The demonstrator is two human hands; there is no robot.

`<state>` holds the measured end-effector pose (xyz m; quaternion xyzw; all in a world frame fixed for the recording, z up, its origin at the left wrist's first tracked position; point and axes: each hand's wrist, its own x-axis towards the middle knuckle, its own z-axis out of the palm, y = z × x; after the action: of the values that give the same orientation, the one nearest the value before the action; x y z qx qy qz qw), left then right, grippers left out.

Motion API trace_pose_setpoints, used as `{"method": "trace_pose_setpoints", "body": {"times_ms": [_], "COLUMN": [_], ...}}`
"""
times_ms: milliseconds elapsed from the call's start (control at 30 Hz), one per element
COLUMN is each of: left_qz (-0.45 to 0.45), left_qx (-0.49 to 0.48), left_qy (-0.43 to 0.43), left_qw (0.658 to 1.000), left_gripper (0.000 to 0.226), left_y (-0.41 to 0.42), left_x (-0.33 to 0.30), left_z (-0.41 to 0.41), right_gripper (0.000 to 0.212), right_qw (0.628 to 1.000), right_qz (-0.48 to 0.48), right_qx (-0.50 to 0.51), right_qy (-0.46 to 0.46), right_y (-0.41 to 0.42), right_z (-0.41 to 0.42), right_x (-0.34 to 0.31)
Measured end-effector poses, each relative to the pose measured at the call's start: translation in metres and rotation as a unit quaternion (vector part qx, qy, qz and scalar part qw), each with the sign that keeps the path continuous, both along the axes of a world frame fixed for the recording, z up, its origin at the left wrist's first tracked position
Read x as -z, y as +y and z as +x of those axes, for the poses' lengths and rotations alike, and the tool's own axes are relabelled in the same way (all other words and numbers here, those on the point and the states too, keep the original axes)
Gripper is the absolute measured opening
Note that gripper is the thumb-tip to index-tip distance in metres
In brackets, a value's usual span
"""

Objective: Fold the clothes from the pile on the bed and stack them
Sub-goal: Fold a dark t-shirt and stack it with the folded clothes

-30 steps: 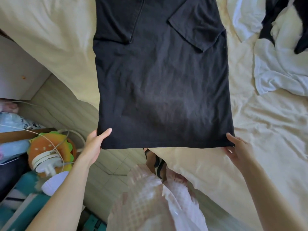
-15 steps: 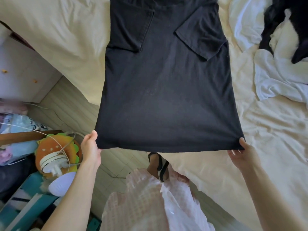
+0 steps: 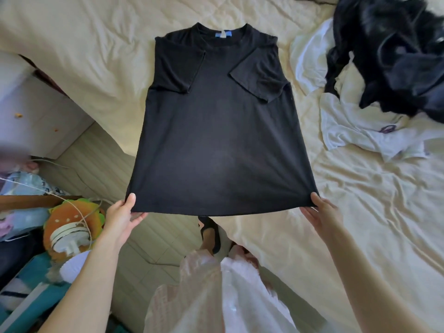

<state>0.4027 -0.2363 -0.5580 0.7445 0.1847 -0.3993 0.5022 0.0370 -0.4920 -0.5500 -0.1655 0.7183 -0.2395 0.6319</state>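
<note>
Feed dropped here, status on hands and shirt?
Left hand and right hand each pinch a hem corner. Black shirt flat on bed, sleeves folded in. Unfolded pile lies apart, nothing blocking.

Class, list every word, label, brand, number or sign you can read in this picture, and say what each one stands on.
None can be read.
Blue neck label inside the collar of the black T-shirt: too small and blurred to read.
Purple mark on the white garment: not legible.

The only view comes from a camera on the person's head. It looks forward and steeply down, close above the bed (image 3: 96, 56) edge, the floor (image 3: 153, 236) and the person's own forearms.
</note>
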Motion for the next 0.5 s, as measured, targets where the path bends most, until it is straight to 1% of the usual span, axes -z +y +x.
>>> {"method": "trace_pose_setpoints", "body": {"times_ms": [100,167,267,333,433,500], "left_qz": [0.002,0.006,0.019,0.033,0.05,0.05], "left_qx": [-0.03,-0.067,-0.116,-0.141,-0.174,-0.179], "left_qy": [-0.012,-0.008,0.0,0.01,0.039,0.057], "left_qw": [0.999,0.998,0.993,0.989,0.983,0.981], "left_gripper": [0.022,0.022,0.02,0.021,0.017,0.015], "left_y": [-0.002,0.003,0.021,0.037,0.058,0.067], "left_x": [-0.023,-0.037,-0.055,-0.064,-0.073,-0.077], "left_z": [-0.013,-0.027,-0.052,-0.069,-0.085,-0.09], "right_gripper": [0.013,0.014,0.007,0.008,0.026,0.035], "right_qw": [1.0,1.0,0.999,0.998,0.993,0.99], "right_qz": [0.007,0.017,0.042,0.058,0.089,0.101], "right_qx": [0.003,0.017,0.027,0.04,0.074,0.091], "right_qy": [-0.001,-0.013,-0.016,-0.003,0.023,0.029], "right_y": [-0.004,-0.002,0.011,0.025,0.049,0.061], "right_z": [-0.01,-0.021,-0.044,-0.061,-0.084,-0.095], "right_x": [-0.017,-0.027,-0.039,-0.046,-0.048,-0.051]}}
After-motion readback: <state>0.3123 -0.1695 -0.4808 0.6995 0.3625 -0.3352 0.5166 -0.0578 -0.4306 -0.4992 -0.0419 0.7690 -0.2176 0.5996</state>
